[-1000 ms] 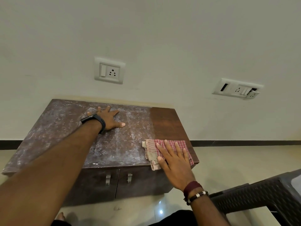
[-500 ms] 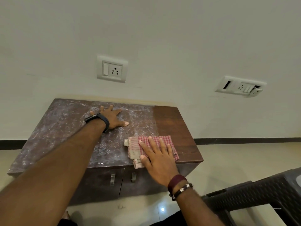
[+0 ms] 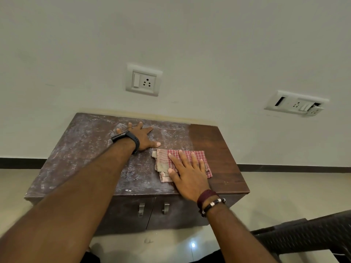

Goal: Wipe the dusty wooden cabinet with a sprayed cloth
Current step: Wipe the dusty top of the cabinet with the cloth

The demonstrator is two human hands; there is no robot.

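Head view, cloth (image 3: 163, 161) under right fingers (image 3: 191, 158) (flat)

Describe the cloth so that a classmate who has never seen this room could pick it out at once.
Find the low wooden cabinet against the wall, below the socket. On its top, near the front and right of centre, the cloth lies folded flat under the right hand, across the line where the dusty part meets the clean brown part. It is the only fabric there, checked red and white.
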